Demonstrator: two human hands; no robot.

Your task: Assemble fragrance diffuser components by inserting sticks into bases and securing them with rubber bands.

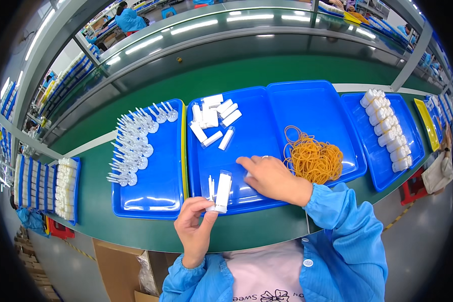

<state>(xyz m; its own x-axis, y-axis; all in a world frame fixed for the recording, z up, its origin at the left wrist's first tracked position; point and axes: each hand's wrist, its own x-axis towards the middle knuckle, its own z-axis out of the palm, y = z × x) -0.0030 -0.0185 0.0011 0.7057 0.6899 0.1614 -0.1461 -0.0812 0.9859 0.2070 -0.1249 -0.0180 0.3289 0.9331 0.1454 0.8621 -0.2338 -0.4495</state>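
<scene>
My left hand (194,226) pinches the round base of a small holder with thin white prongs (211,189), above the front edge of the middle blue tray (246,196). A white rectangular block in a clear sleeve (224,187) stands upright beside the prongs. My right hand (273,180) hovers over the same tray, index finger stretched out and thumb apart from it; a pale spot between them is too small to make out. Just right of it lies a heap of tan rubber bands (314,157). Several loose white blocks in clear sleeves (212,111) lie at the tray's far left.
The left blue tray (161,171) bears rows of clear-based white pronged pieces (136,136). Bundled white parts (387,128) fill part of the right blue tray (360,113). Stacked trays (35,183) stand far left. Beyond the green bench runs a metal rail (186,48); people work farther off.
</scene>
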